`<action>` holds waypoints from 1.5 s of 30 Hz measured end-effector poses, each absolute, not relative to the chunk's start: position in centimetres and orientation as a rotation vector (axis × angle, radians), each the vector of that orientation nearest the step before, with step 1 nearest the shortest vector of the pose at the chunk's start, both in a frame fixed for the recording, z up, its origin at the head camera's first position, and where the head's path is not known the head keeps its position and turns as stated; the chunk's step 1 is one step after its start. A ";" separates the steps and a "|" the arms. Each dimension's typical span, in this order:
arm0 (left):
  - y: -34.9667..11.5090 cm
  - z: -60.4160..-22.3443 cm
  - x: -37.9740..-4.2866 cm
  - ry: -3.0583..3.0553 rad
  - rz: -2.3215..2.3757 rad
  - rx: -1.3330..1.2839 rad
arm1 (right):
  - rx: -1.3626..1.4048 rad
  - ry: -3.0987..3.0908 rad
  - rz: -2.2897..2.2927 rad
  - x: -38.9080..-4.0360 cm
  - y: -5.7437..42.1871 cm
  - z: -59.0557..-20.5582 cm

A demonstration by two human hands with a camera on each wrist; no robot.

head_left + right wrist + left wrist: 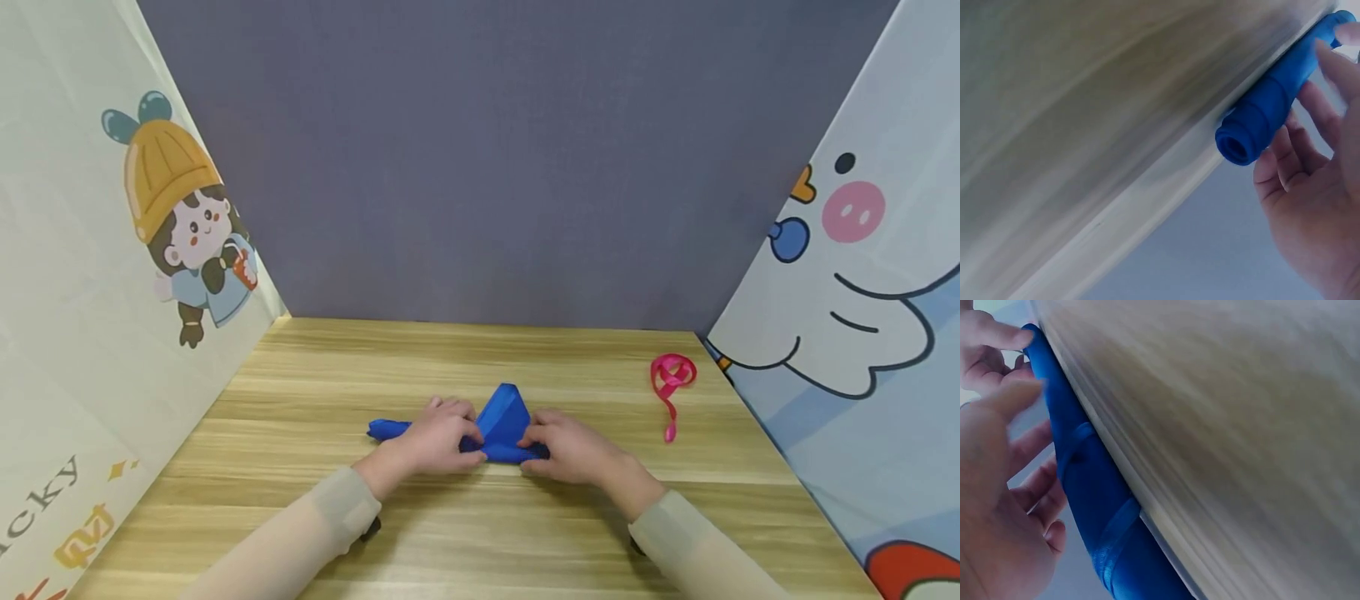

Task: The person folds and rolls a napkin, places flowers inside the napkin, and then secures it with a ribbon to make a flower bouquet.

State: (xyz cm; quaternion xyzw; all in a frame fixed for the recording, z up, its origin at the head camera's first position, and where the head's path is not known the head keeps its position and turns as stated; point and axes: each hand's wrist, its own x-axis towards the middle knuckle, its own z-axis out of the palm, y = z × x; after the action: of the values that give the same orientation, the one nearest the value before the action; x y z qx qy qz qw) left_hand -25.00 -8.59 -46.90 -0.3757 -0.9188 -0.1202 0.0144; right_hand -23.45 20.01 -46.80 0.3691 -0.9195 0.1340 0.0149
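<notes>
A blue cloth [506, 423] lies on the table, its near side rolled into a tube and a pointed flap standing out flat beyond it. My left hand [441, 438] holds the roll left of the flap, thumb on the near side and fingers over the top. On the other side, my right hand [572, 448] grips the roll near its right end. In the left wrist view, diagonal folds cross the rolled cloth [1094, 494]. The right wrist view shows the hollow, coiled end of the roll [1254, 122], with curled fingers [1294, 153] along its far side.
A pink-red ribbon [672, 375], partly coiled, lies at the back right of the wooden table [315, 367]. A grey panel [480, 167] stands behind the table. Printed cartoon cloths hang at the left [67, 250] and right [892, 333].
</notes>
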 end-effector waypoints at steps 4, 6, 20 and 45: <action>-8.5 -47.0 -25.0 -2.855 -0.385 -1.208 | 1.147 -2.887 0.438 -23.4 19.9 -46.7; -8.5 -47.1 -25.0 -2.836 -0.416 -1.236 | 1.150 -2.892 0.458 -23.5 20.0 -46.8; -8.6 -46.8 -25.4 -2.846 -0.628 -1.192 | 1.119 -2.901 0.680 -24.0 20.4 -46.9; -8.4 -47.1 -25.2 -2.837 -0.555 -1.199 | 1.083 -2.836 0.448 -23.4 20.2 -47.0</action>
State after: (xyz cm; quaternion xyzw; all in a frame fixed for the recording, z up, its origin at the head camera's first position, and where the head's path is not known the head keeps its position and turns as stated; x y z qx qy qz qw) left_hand -25.16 -8.38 -47.10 -0.3832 -0.9065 -0.1773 0.0058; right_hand -23.37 20.18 -46.99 0.3529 -0.9235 0.1460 0.0366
